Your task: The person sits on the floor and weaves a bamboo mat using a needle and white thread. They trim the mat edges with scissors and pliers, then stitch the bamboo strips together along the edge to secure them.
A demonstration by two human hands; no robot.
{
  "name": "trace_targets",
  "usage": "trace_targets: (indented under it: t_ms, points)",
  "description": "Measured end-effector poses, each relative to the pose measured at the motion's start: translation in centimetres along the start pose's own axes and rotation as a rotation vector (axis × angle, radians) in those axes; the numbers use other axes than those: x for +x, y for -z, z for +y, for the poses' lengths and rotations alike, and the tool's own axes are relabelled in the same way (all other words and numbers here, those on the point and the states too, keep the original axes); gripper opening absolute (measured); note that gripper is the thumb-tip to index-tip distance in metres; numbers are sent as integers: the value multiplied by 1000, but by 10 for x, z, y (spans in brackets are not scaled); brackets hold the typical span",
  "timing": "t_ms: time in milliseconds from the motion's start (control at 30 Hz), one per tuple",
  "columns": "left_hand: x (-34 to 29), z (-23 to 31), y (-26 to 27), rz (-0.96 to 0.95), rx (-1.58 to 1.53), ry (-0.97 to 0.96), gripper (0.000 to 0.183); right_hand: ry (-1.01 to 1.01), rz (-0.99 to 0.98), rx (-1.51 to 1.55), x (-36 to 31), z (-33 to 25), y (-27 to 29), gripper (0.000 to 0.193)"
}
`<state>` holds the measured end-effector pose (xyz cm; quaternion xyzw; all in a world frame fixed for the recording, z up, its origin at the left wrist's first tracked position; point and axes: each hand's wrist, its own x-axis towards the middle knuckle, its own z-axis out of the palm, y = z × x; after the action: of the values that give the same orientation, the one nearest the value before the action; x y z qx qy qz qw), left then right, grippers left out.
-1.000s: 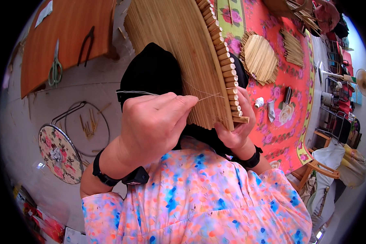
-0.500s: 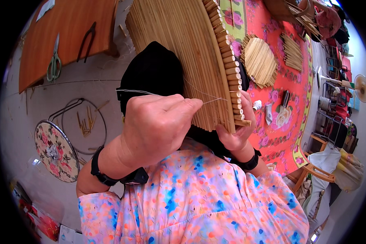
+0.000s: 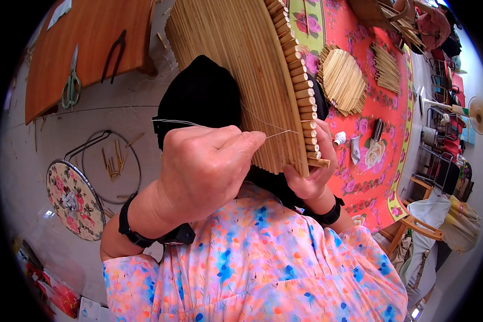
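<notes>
A panel of straw-coloured stalks (image 3: pixel 265 102) lies slanted across my lap, beside my black-clad knee (image 3: pixel 198 96). Short cut stalks (image 3: pixel 307 101) stand in a row along its right border. Between the thumb and fingertips of my left hand (image 3: pixel 209 163) is a thin needle (image 3: pixel 278 134), its tip at the border strip. White thread (image 3: pixel 174 122) trails over the knee to this hand, and a loose strand curves over the panel. My right hand (image 3: pixel 311 182) is closed round the panel's lower right corner, thumb on top; its other fingers are mostly hidden behind.
Scissors (image 3: pixel 72 86) and dark pliers (image 3: pixel 114 56) lie on a wooden table (image 3: pixel 91 27) at upper left. Below stands a round floral stool (image 3: pixel 72 201). To the right, a red floral cloth (image 3: pixel 381 177) bears a round stalk mat (image 3: pixel 342 80) and a stalk bundle (image 3: pixel 385 67).
The panel's upper right border has tilted slightly to the left. Both hands keep nearly the same place and hold, with the needle still at the border strip.
</notes>
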<state>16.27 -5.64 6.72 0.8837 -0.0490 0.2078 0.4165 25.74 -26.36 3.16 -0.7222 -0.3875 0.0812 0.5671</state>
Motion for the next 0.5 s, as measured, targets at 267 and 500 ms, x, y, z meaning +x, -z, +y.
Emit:
trace_targets:
  t_ms: [267, 500]
  points:
    - [5, 8, 6, -57, 82, 10, 21, 53, -33, -4, 4, 1, 2, 69]
    - [7, 8, 1, -9, 48, 57, 18, 55, -18, 46, 5, 1, 0, 68]
